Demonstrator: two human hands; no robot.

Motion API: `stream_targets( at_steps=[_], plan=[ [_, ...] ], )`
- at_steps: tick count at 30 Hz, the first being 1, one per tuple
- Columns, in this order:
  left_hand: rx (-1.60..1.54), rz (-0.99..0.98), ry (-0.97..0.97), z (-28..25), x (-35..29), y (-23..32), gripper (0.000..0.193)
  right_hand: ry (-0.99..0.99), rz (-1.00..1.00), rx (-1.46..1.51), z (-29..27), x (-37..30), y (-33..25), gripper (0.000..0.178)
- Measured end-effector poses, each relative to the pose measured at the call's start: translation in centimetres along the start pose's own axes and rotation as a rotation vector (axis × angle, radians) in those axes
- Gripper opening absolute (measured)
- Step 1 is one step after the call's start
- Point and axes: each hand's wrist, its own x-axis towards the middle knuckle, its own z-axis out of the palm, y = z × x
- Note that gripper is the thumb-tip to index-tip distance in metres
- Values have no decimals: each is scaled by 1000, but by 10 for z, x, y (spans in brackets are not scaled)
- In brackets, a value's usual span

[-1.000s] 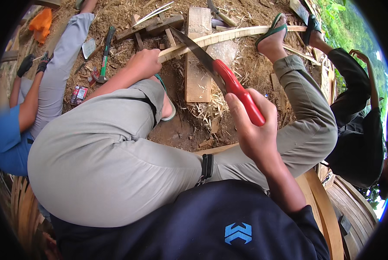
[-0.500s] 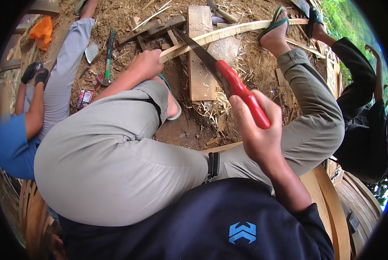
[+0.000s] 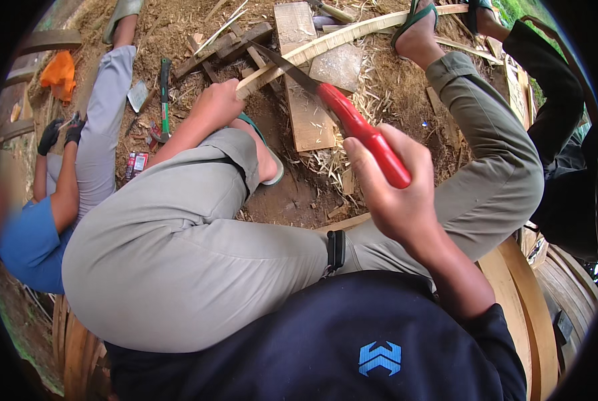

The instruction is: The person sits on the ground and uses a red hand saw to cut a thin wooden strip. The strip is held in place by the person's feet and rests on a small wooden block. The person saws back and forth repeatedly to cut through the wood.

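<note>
Head view: our right hand (image 3: 395,194) grips red-handled knife (image 3: 342,113), left hand (image 3: 215,107) clamps bamboo strip (image 3: 332,43); small red packet (image 3: 136,164) on ground left.

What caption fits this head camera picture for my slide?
Right hand grips a red-handled knife against a long curved wooden strip that the left hand steadies.

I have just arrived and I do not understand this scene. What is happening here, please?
A person sits on the ground and works a long curved wooden strip. The left hand holds the strip at its near end. The right hand grips a knife with a red handle, its blade on the strip. Wood shavings lie below. Another person in a blue shirt sits on the left.
</note>
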Motion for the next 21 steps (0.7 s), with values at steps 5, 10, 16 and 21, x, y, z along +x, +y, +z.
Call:
stream_targets(
  at_steps=[5, 10, 16, 21],
  plan=[
    [-6, -34, -55, 3, -13, -3, 27, 46, 102, 169, -20, -33, -7, 16],
    [-4, -14, -2, 3, -10, -10, 27, 41, 87, 111, -56, -52, -19, 11],
    [-25, -25, -12, -1, 1, -5, 27, 1, 15, 110, -15, -3, -9, 16],
    [-16, -3, -9, 0, -4, -4, 27, 44, -1, 122, -35, -35, -6, 12]
  ],
)
